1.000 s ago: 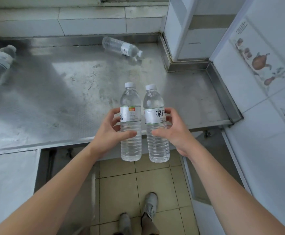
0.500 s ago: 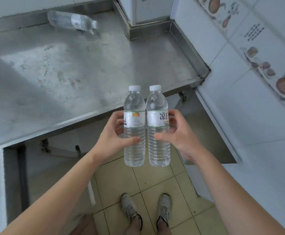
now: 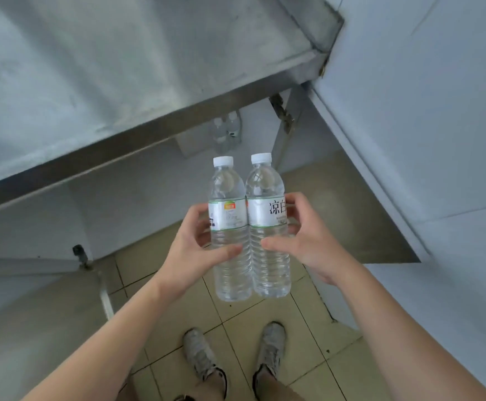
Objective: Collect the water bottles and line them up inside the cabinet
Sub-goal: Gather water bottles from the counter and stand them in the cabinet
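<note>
Clear plastic, full of water: two bottles are carried upright, side by side and touching along their shoulders and labels. The left hand [image 3: 195,250] grips the left bottle [image 3: 230,230] around its ribbed waist, thumb across the front, fingers curled behind the label. The right hand [image 3: 302,244] grips the right bottle [image 3: 267,227] in the mirror arrangement. Both bottles hang over the tiled floor [image 3: 236,316], in front of and below the front edge of the steel bench [image 3: 137,134].

The step in hand appears to be lowering the pair into the open cabinet [image 3: 137,209] beneath the bench. Keep both bottles vertical and pressed together so they travel as one unit. Bring the caps below the bench's front edge before moving forward. Two stored bottles [image 3: 227,131] seem to stand at the back of the cabinet towards its right side, though the view there is dim and partly cut off by the bench edge. Set the carried pair down next to them, bases flat, continuing the row. Release only after each base is seated. The right cabinet door [image 3: 348,204] stands open beside the right hand; keep clear of it.
</note>
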